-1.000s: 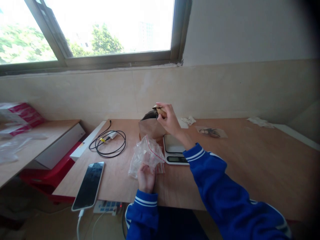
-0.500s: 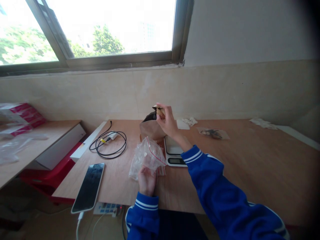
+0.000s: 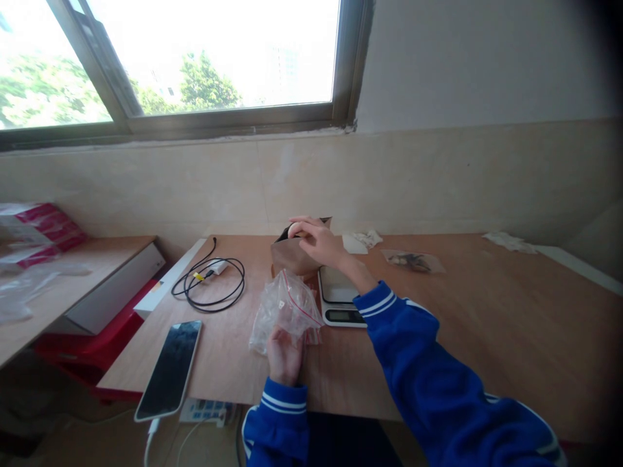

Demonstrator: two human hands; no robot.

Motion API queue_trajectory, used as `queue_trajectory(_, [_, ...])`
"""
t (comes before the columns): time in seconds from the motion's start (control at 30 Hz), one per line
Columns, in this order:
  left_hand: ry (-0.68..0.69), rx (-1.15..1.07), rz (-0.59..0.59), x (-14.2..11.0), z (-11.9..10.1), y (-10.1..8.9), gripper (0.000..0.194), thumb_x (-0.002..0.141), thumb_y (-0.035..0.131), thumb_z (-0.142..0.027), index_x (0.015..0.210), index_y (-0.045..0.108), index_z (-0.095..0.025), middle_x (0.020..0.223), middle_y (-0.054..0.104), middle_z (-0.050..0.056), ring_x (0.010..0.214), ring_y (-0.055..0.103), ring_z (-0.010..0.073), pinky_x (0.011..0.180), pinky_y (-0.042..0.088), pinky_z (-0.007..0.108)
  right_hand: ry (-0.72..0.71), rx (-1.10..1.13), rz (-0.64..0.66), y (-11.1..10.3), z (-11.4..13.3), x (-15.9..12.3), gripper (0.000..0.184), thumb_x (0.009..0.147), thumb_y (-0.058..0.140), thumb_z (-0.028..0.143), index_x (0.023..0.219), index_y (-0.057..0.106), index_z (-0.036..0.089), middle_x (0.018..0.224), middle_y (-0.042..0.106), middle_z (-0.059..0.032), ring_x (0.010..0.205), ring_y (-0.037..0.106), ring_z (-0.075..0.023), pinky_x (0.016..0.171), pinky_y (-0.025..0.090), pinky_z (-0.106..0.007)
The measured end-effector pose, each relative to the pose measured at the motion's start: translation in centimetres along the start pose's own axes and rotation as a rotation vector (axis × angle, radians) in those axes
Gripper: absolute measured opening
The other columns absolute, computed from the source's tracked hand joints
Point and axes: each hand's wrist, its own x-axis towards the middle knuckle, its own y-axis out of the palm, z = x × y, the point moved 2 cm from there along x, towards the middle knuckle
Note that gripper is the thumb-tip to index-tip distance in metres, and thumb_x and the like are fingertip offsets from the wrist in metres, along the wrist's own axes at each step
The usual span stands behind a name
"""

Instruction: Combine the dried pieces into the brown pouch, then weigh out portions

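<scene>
My left hand (image 3: 285, 353) holds a clear zip bag with a red seal line (image 3: 287, 303) just over the table's front part, its fingers partly seen through the plastic. Behind it stands a brown paper bag (image 3: 293, 258) with a dark inside and its top open. My right hand (image 3: 318, 243) is at the mouth of that paper bag, with curled fingers around a small pale piece that I cannot make out. Below my right wrist lies a white kitchen scale (image 3: 335, 285), partly covered by my sleeve.
A phone (image 3: 170, 370) on a white cable lies at the left edge, with a coiled black cable (image 3: 214, 292) behind it. Right of the scale is a clear packet with dark contents (image 3: 413, 261). Crumpled white tissue (image 3: 367, 240) lies near the wall. A red stool (image 3: 92, 350) stands left.
My right hand has moved left and slightly down, from holding a tan piece above the paper bag to the bag's mouth. My left hand stays with the zip bag.
</scene>
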Motion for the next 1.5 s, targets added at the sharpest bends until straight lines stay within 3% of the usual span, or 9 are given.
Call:
queue_trajectory(0.23, [-0.004,-0.051,0.02,0.1,0.0,-0.2,0.04,0.085,0.042,-0.011,0.121,0.059,-0.02,0.125,0.061,0.006,0.124,0.048,0.0218,0.099,0.044,0.034,0.011,-0.086,-0.046,0.4,0.5,-0.8,0.047,0.078,0.043,0.009,0.122,0.048,0.022,0.137,0.047,-0.0052,0.135,0.03,-0.0184,0.109,0.028,-0.041])
queue_trajectory(0.43, [-0.02,-0.038,0.01,-0.2,0.0,0.4,0.038,0.085,0.042,-0.012,0.116,0.062,-0.02,0.122,0.062,0.005,0.124,0.047,0.0218,0.102,0.041,0.034,0.079,-0.259,-0.176,0.3,0.0,-1.9,0.024,0.087,0.04,0.018,0.098,0.061,0.021,0.131,0.048,-0.0092,0.13,0.034,-0.0243,0.11,0.023,-0.047])
queue_trajectory(0.57, [0.012,-0.016,-0.004,-0.4,0.0,1.0,0.034,0.086,0.042,-0.016,0.112,0.064,-0.017,0.121,0.063,0.006,0.12,0.051,0.0221,0.104,0.039,0.037,0.094,-0.3,-0.207,0.1,0.9,-3.9,0.031,0.09,0.037,0.021,0.115,0.055,0.024,0.138,0.04,-0.0079,0.13,0.033,-0.0228,0.107,0.025,-0.046])
queue_trajectory(0.83, [0.028,0.103,0.027,-0.5,0.3,1.3,0.034,0.082,0.051,-0.024,0.113,0.062,-0.017,0.118,0.064,0.009,0.115,0.054,0.0255,0.099,0.04,0.043,0.297,-0.148,-0.465,1.2,3.4,-11.3,0.027,0.087,0.048,0.031,0.112,0.049,0.02,0.116,0.044,-0.0118,0.116,0.041,-0.0251,0.097,0.037,-0.046])
queue_trajectory(1.03, [0.156,0.408,-0.03,-1.5,0.6,2.6,0.032,0.07,0.063,-0.022,0.102,0.066,-0.017,0.104,0.068,0.008,0.094,0.063,0.0231,0.084,0.048,0.036,0.444,0.224,-0.193,1.5,4.7,-13.5,0.032,0.089,0.045,0.039,0.115,0.048,0.021,0.113,0.052,-0.0086,0.105,0.052,-0.02,0.088,0.045,-0.034])
queue_trajectory(1.13, [0.171,0.527,-0.049,-2.2,0.6,3.0,0.033,0.067,0.062,-0.022,0.098,0.067,-0.015,0.095,0.069,0.007,0.08,0.063,0.0201,0.071,0.049,0.031,0.565,0.296,-0.138,0.8,4.5,-13.8,0.028,0.085,0.052,0.043,0.101,0.058,0.02,0.098,0.062,-0.0049,0.089,0.059,-0.0185,0.079,0.046,-0.03])
queue_trajectory(1.27, [0.186,0.67,-0.072,-3.1,0.1,3.4,0.034,0.062,0.057,-0.019,0.094,0.067,-0.014,0.085,0.068,0.004,0.067,0.058,0.0141,0.057,0.044,0.022,0.702,0.377,-0.279,0.0,3.2,-14.6,0.032,0.082,0.056,0.048,0.084,0.063,0.018,0.072,0.063,-0.0023,0.067,0.057,-0.0162,0.063,0.045,-0.027])
queue_trajectory(1.4, [0.142,0.839,-0.009,-3.9,-0.8,4.4,0.035,0.068,0.055,-0.026,0.101,0.064,-0.017,0.086,0.067,0.002,0.05,0.05,0.0087,0.045,0.036,0.02,0.773,0.401,-0.418,0.0,2.3,-15.5,0.036,0.081,0.054,0.053,0.086,0.061,0.018,0.07,0.06,-0.0014,0.058,0.054,-0.0149,0.055,0.043,-0.026])
queue_trajectory(1.5, [0.189,0.983,0.066,-4.3,-1.1,5.5,0.034,0.075,0.052,-0.033,0.103,0.064,-0.017,0.099,0.067,0.006,0.074,0.06,0.0159,0.058,0.044,0.023,0.764,0.292,-0.453,0.6,2.6,-15.9,0.038,0.087,0.044,0.052,0.099,0.06,0.02,0.073,0.059,-0.0016,0.058,0.053,-0.0152,0.056,0.043,-0.026])
